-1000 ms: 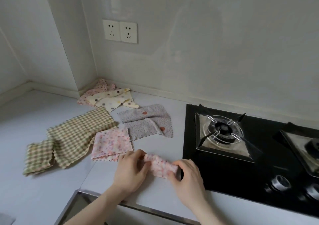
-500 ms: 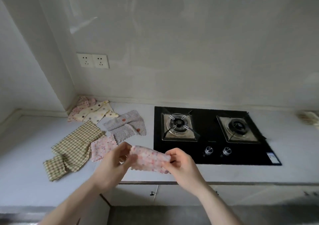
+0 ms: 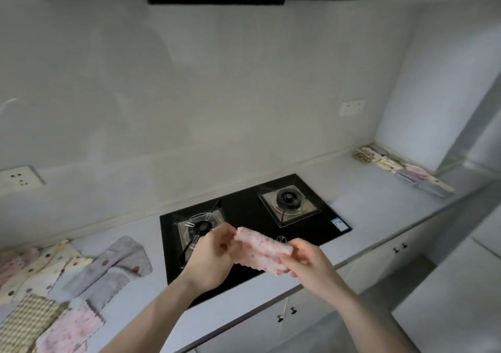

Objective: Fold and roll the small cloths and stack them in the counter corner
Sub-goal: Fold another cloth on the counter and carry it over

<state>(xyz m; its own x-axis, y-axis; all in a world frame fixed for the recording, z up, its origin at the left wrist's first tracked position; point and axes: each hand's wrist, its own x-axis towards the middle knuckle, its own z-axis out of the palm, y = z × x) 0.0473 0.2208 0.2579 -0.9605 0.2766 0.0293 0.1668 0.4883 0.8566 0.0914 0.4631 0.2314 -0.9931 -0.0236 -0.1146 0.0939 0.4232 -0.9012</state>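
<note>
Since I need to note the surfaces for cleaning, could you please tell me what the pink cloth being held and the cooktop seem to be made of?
The pink cloth looks like soft, matte woven or fleecy fabric: it bends limply between the left hand and right hand. The cooktop appears to be glossy black glass, judging by its flat, reflective face.

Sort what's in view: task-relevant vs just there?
Job: rolled pink cloth held by left hand and right hand; loose cloths on the left; finished rolls in the far right corner.
Bystanders: gas hob; wall socket; cabinet doors.
</note>
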